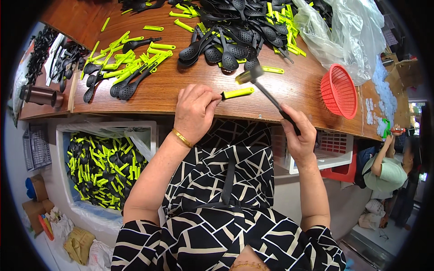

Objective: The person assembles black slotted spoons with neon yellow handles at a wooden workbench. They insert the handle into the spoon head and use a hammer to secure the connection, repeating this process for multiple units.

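Observation:
My left hand (195, 109) rests on the wooden table (298, 86) near its front edge and grips a utensil whose yellow-green handle (238, 93) sticks out to the right. My right hand (299, 132) holds a small hammer (251, 75) by its black handle, the metal head raised just above that yellow-green handle. Behind the hammer lies a pile of black slotted spoon heads (226, 45) mixed with loose yellow-green handles (282, 20). To the left lie several assembled spoons (131, 67) with yellow-green handles.
A red plastic basket (338, 90) sits at the table's right, beside a clear plastic bag (348, 31). Below the table at left, a white crate (104, 169) holds many finished spoons. Another person (389, 167) works at the far right.

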`<state>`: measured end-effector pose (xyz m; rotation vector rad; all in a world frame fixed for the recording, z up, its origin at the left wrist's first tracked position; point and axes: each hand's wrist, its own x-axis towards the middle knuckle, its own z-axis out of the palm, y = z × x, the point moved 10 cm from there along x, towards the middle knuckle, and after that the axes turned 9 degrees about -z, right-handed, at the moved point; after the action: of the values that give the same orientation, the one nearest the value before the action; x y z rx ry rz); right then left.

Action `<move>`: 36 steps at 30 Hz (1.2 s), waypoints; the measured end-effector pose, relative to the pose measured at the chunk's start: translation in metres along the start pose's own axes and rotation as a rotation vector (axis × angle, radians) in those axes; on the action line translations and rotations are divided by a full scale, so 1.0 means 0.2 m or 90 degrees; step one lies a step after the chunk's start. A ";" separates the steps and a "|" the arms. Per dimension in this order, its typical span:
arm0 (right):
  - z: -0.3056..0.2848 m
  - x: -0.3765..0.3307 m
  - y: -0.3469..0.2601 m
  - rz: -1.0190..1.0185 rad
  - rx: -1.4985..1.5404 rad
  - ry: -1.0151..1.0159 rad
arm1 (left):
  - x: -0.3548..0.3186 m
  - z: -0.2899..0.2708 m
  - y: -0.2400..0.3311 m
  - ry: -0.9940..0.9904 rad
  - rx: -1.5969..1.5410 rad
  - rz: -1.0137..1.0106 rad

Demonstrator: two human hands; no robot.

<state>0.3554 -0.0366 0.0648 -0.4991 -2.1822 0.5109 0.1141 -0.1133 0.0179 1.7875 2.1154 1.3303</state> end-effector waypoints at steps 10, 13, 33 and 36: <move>0.02 -0.14 0.30 0.236 -0.009 -0.110 | 0.03 0.01 0.05 -0.056 0.077 0.014; -0.06 -0.11 0.36 0.263 -0.059 -0.124 | 0.04 0.03 0.07 -0.114 0.119 0.061; 0.56 0.49 0.23 -0.195 -0.261 -0.061 | -0.98 -0.89 -0.83 -0.016 0.334 -0.403; 0.36 0.45 0.18 -0.088 -0.202 0.045 | -0.61 -0.57 -0.52 -0.010 -0.169 -0.444</move>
<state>0.2518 0.0252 0.0614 -0.5206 -2.2198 0.0707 0.0101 -0.2718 -0.0329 0.8275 2.1199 1.2884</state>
